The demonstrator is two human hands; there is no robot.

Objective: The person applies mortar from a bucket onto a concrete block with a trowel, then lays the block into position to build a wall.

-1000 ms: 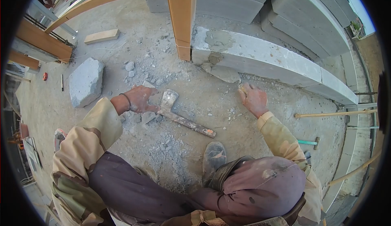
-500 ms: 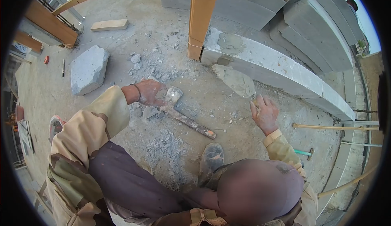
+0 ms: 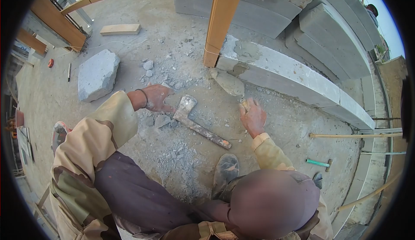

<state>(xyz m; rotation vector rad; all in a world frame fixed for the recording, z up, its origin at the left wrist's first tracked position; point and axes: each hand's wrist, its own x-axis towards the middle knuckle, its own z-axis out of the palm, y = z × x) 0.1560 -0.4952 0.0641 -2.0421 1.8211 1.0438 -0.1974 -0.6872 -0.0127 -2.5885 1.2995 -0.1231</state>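
Observation:
My right hand (image 3: 253,118) is closed around the handle of a trowel (image 3: 228,83). Its blade, smeared with grey mortar, lies beside the near end of a low course of pale blocks (image 3: 285,73), by the foot of a wooden post (image 3: 220,28). My left hand (image 3: 156,98) is held out above the rubble with the thumb and fingers apart, and it appears to hold nothing. Just right of its fingertips a dusty hatchet (image 3: 193,123) lies on the concrete floor, its handle angled towards my boot (image 3: 226,171).
A broken block (image 3: 98,76) lies at the left, with a short timber piece (image 3: 120,29) beyond it. Crushed rubble (image 3: 175,162) covers the floor before me. A green-handled hammer (image 3: 317,162) lies at right, near a pole (image 3: 354,135). Large blocks (image 3: 328,41) are stacked behind the course.
My right hand has moved left with the trowel, bringing the blade from along the block course to its end near the post. My left hand has barely moved, its fingers slightly lower.

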